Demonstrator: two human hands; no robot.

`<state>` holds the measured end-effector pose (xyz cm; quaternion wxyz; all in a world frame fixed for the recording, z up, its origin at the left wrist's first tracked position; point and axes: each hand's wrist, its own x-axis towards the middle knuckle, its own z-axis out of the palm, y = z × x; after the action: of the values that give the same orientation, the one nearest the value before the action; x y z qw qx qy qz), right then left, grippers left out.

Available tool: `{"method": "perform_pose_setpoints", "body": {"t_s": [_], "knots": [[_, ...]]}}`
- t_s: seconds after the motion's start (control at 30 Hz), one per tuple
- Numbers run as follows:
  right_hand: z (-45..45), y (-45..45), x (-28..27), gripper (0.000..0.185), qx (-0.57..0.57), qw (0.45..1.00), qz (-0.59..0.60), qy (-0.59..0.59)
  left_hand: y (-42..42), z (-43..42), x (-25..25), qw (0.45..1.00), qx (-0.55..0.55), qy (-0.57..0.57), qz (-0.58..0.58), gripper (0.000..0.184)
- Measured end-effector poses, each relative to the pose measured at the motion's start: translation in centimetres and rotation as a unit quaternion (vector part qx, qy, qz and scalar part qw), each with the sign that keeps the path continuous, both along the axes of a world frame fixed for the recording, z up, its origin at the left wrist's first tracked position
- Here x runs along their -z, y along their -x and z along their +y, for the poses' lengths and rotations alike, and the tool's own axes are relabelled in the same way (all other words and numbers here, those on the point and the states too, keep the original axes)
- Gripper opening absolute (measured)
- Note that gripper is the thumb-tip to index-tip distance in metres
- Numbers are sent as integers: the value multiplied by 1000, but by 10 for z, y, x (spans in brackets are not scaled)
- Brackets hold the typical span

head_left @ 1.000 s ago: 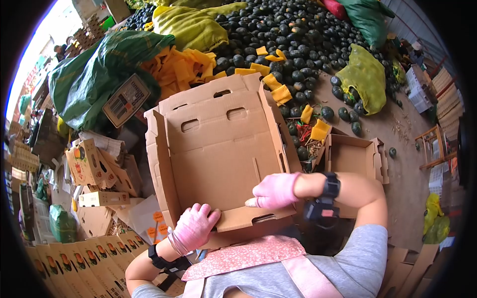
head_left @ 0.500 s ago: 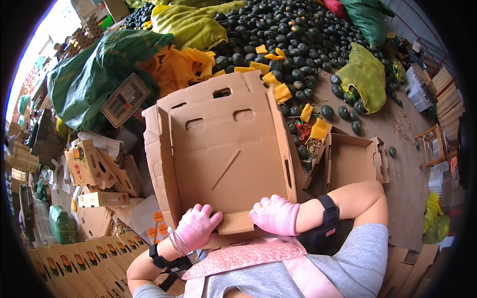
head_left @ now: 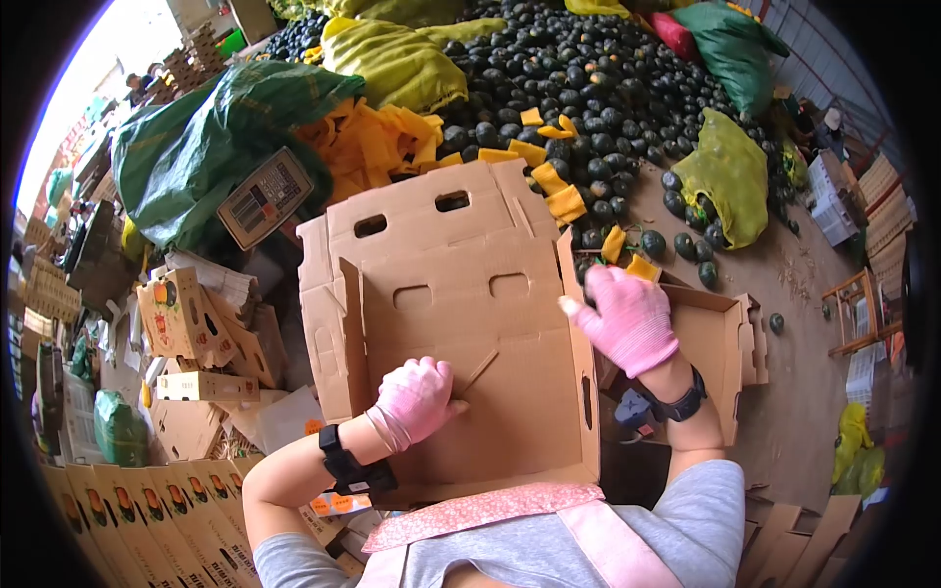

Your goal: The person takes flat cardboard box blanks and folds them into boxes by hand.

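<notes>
A partly folded brown cardboard box [head_left: 510,421] lies in front of me, its back panel [head_left: 412,220] leaning away flat. It has two handle holes in that panel and standing side walls. My left hand [head_left: 417,400], in a pink glove, is curled closed above the box floor near the left wall, thumb beside a thin cardboard-coloured strip [head_left: 480,367]. Nothing shows in its fingers. My right hand [head_left: 630,321], also pink-gloved, hovers at the upper part of the right wall [head_left: 585,387]. Its thumb is spread from the bent fingers and reaches the wall's edge.
Another open cardboard box [head_left: 701,328] sits at my right. Dark green squashes [head_left: 598,108] pile up ahead, with yellow foam pieces [head_left: 564,201]. At left are a green sack [head_left: 196,147], a scale display [head_left: 265,199] and printed boxes [head_left: 172,318]. A row of cartons [head_left: 147,510] stands lower left.
Both hands have left the near edge of the box. My left hand has moved up over the floor, my right hand up to the right wall. The back panel lies flatter.
</notes>
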<state>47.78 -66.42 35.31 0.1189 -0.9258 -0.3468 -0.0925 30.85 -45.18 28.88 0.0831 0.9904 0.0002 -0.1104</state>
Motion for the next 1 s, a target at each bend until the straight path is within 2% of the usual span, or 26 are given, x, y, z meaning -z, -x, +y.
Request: {"method": "perform_pose_setpoints", "body": {"t_s": [0.1, 0.2, 0.23, 0.33, 0.4, 0.47, 0.5, 0.53, 0.57, 0.6, 0.63, 0.67, 0.73, 0.77, 0.8, 0.83, 0.87, 1.0], "knots": [[-15, -17, 15, 46, 23, 985, 170, 28, -5, 7, 22, 997, 40, -32, -66, 26], [-15, -12, 47, 44, -12, 973, 232, -20, -8, 4, 22, 995, 53, -62, -58, 17], [-11, -6, 54, 37, -6, 980, 192, -50, -10, 4, 23, 996, 54, -55, -54, 16], [-9, -5, 71, 34, -1, 979, 163, -125, -14, 5, 22, 997, 58, -40, -40, 14], [-14, -4, 72, 39, 5, 959, 214, -184, -14, 6, 18, 997, 63, -38, -31, 13], [-17, -1, 71, 43, 9, 935, 256, -245, -10, 11, -1, 996, -31, -61, -53, 11], [-19, -1, 74, 46, 2, 922, 266, -280, -3, 26, -10, 967, -31, -207, -146, 9], [-20, -1, 80, 45, -5, 912, 270, -308, 8, 53, -16, 909, -29, -344, -235, 6], [-22, -1, 87, 44, -11, 901, 274, -335, 18, 90, -20, 917, -185, -212, -285, 10], [-24, 0, 92, 43, -18, 889, 278, -362, 29, 120, -27, 862, -223, -250, -380, 24], [-20, 6, 84, 35, 3, 857, 331, -395, 39, 141, -31, 828, -299, -212, -425, 35], [-19, 8, 83, 32, -35, 867, 311, -387, 44, 149, -34, 780, -327, -300, -441, 45], [-15, 10, 84, 27, -114, 882, 267, -371, 56, 158, -9, 832, -335, -217, -385, 51], [-13, 9, 81, 23, -106, 879, 275, -373, 55, 155, 2, 883, -242, -53, -398, 56], [-15, 3, 86, 23, -142, 853, 314, -393, 58, 144, 12, 913, -231, 106, -320, 55], [-16, 3, 88, 23, -146, 832, 346, -408, 59, 139, 41, 895, -220, 251, -294, 56], [-17, 3, 89, 22, -150, 811, 376, -422, 57, 122, 42, 892, -219, 316, -237, 57], [-24, 5, 92, 20, -142, 784, 398, -455, 44, 104, 31, 902, -161, 318, -244, 56]]}}
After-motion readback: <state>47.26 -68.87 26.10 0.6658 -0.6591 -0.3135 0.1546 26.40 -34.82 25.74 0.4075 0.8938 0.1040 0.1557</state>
